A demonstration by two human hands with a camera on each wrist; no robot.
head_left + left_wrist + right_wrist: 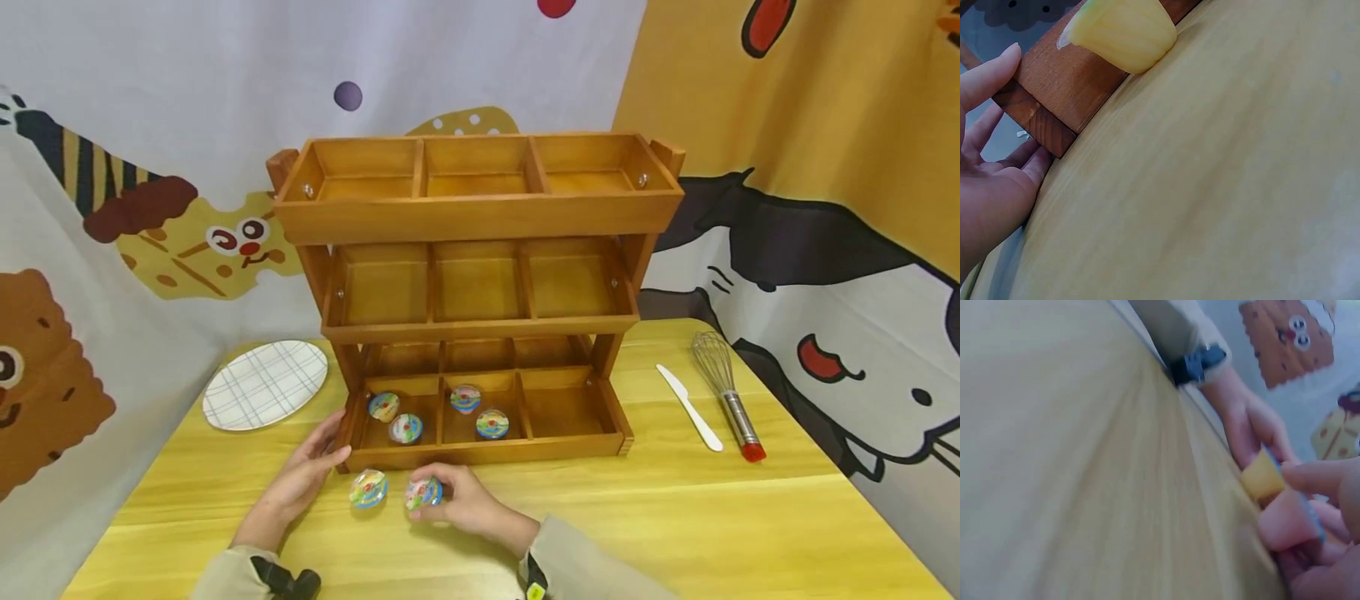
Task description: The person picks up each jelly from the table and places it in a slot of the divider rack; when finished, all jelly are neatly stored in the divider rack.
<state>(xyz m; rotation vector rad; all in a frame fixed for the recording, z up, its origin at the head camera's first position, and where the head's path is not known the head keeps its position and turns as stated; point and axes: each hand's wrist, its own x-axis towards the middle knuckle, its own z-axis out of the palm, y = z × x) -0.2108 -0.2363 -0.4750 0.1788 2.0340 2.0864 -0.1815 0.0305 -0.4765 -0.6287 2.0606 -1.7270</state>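
My right hand (472, 500) pinches a pink jelly cup (424, 493) with a printed lid, low over the table in front of the rack. In the right wrist view the pink cup (1286, 522) shows between thumb and fingers. Left of it, a yellow jelly cup (1129, 34) sits on the table, its lid (368, 489) facing up in the head view. My left hand (300, 475) holds the lower left front corner of a three-tier wooden rack (480, 218), thumb at the front and fingers along the side. Jelly cups (406, 428) lie in the bottom tier's left and middle compartments, two in each.
A white checked plate (266, 385) lies left of the rack. To its right are a white knife (690, 408) and a whisk (729, 396) with a red handle end. Printed curtains (187, 75) hang behind and beside the table (675, 517).
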